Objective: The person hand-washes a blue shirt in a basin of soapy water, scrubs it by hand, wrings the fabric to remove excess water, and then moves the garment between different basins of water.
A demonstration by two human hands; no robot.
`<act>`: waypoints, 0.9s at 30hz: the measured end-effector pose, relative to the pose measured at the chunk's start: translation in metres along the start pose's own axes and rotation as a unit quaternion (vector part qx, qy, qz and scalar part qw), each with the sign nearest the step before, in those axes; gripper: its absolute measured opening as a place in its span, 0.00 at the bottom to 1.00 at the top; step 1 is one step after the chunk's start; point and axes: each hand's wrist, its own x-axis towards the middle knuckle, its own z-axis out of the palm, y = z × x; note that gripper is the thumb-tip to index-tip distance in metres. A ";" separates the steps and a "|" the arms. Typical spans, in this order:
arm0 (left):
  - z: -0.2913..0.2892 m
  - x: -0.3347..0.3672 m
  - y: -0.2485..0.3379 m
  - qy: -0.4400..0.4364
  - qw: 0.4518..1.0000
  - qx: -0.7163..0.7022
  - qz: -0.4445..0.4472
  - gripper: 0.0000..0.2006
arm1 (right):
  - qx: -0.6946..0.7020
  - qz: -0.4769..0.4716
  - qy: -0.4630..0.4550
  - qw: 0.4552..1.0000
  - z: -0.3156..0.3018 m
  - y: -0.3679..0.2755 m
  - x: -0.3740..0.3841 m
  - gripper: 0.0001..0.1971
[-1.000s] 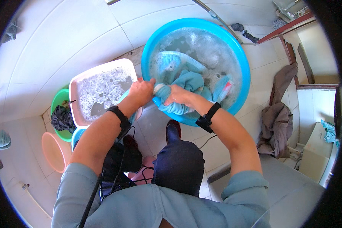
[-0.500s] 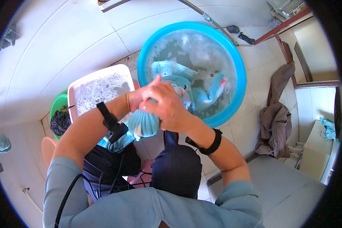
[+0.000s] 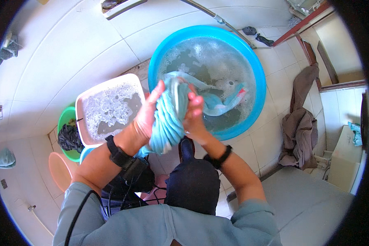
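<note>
A wet light-blue cloth (image 3: 167,123), twisted into thick folds, hangs between my hands at the near edge of the big blue basin (image 3: 259,88). My left hand (image 3: 145,115) grips its left side, thumb up and the other fingers largely hidden behind the folds. Around the right side curl the fingers of my right hand (image 3: 195,115). Beyond my hands, a long pale-blue length of fabric (image 3: 219,107) with a pinkish-red patch lies in the cloudy, sudsy water; whether it joins the held cloth cannot be made out. The twist's lower end drops toward my left forearm.
Left of the basin stands a pale rectangular tub (image 3: 81,123) of foamy water. Beside it are a green basin (image 3: 63,119) with dark clothing and an orange tub (image 3: 57,172). Brown fabric (image 3: 299,131) lies at the right, near a grey surface (image 3: 303,205). A metal pipe (image 3: 209,12) runs behind the basin.
My hands have moved from being clasped together on the cloth to either side of it. More of the twisted cloth is raised upright between them, and less fabric lies in the basin.
</note>
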 end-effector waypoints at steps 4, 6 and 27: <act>-0.012 0.004 -0.030 -0.001 0.998 0.015 -0.056 0.32 | 0.058 -0.035 0.081 0.994 0.049 0.019 0.010 0.30; -0.010 0.000 -0.027 0.013 0.996 -0.005 -0.087 0.32 | 0.080 -0.072 0.125 0.986 0.057 0.032 0.033 0.31; -0.070 0.055 0.060 0.077 0.139 0.987 -0.024 0.27 | -0.026 0.210 -0.414 0.886 0.008 0.051 0.040 0.24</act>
